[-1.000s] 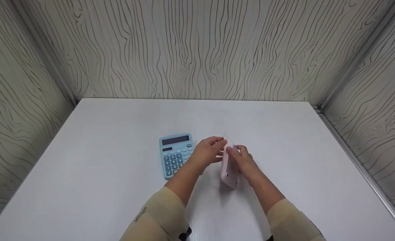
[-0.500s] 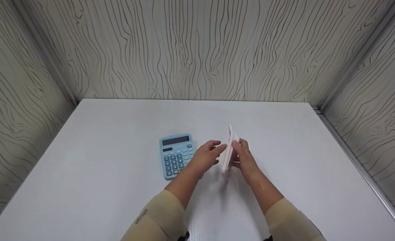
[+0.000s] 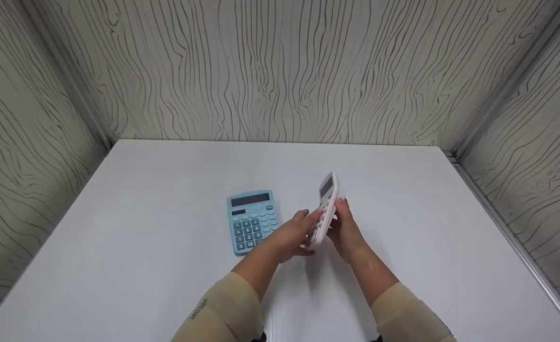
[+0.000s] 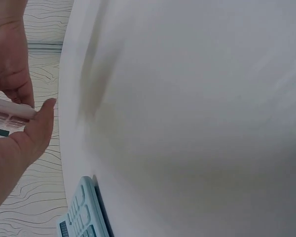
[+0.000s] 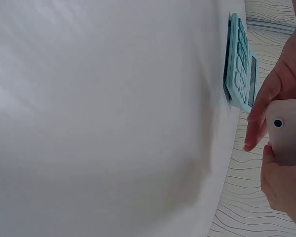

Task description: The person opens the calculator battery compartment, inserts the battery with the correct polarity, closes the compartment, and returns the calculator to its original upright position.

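A pale pink calculator (image 3: 327, 209) is held up on edge between the hands, its screen and keys turned to the left. My right hand (image 3: 348, 236) grips its right side, the thumb along the edge and fingers behind the back. My left hand (image 3: 290, 236) holds the lower left end, with fingers across the keys. In the right wrist view the calculator's smooth back (image 5: 292, 136) shows a dark round foot in one corner. A light blue calculator (image 3: 249, 216) lies face up on the table, left of the hands; the left forearm covers its lower right corner.
The white table (image 3: 142, 228) stretches out around both hands. Wood-grain panels (image 3: 261, 71) close it in at the back and on both sides, with metal strips (image 3: 507, 218) along the right edge.
The pink calculator has turned from showing its back to showing its keys, its top swinging up and away. The left hand has shifted down onto its lower end. The blue calculator stays put.
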Action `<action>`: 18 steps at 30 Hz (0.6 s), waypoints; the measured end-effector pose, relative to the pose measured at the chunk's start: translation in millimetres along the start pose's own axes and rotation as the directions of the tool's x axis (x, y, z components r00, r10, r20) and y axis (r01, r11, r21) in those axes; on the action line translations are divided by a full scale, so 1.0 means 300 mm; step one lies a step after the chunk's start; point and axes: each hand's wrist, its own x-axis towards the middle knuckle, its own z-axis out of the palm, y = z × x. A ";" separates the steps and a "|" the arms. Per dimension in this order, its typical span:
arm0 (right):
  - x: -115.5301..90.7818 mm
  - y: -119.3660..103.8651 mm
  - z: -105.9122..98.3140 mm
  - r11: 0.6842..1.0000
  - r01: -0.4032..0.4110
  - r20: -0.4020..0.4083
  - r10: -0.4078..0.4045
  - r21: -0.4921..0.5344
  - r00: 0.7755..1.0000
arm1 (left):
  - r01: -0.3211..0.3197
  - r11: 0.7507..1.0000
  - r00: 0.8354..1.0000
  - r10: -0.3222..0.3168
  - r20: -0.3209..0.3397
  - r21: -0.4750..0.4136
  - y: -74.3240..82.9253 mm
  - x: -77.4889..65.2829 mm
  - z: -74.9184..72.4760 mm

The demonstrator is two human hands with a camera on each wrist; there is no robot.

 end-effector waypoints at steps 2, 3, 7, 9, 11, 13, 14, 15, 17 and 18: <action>0.000 0.003 0.005 1.000 0.019 0.022 -0.020 0.020 1.000 | -0.001 1.000 1.000 0.001 0.020 -0.023 -0.002 0.003 0.000; 0.000 0.004 0.007 0.999 0.027 0.032 -0.028 0.024 0.999 | -0.003 1.000 1.000 0.003 0.023 -0.028 -0.003 0.003 0.000; 0.000 -0.001 0.009 0.998 0.051 0.054 -0.053 0.043 0.997 | -0.009 1.000 1.000 0.009 -0.025 -0.009 0.001 0.007 -0.001; -0.001 -0.003 0.007 0.998 0.054 0.049 -0.056 0.040 0.997 | -0.005 1.000 0.998 0.005 -0.068 0.002 0.002 0.009 -0.004; -0.003 -0.005 0.005 0.999 0.049 0.026 -0.049 0.013 0.998 | 0.000 1.000 0.994 0.001 -0.112 0.009 0.001 0.012 -0.009; -0.005 -0.010 0.001 0.999 0.031 -0.011 -0.031 -0.021 0.999 | 0.006 1.000 0.988 -0.004 -0.152 0.013 0.000 0.014 -0.015; -0.006 -0.013 0.000 0.999 0.023 -0.033 -0.024 -0.040 0.999 | 0.009 1.000 0.985 -0.006 -0.172 0.018 -0.001 0.016 -0.017; -0.005 -0.016 -0.002 0.998 0.016 -0.055 -0.019 -0.062 0.998 | 0.010 1.000 0.982 -0.006 -0.190 0.022 -0.001 0.017 -0.020; -0.003 -0.024 -0.005 0.996 0.001 -0.101 -0.010 -0.089 0.995 | 0.019 0.999 0.975 -0.011 -0.223 0.032 0.001 0.019 -0.025; 0.000 -0.027 -0.007 0.995 -0.005 -0.124 -0.007 -0.100 0.992 | 0.022 0.999 0.971 -0.013 -0.237 0.033 0.003 0.019 -0.028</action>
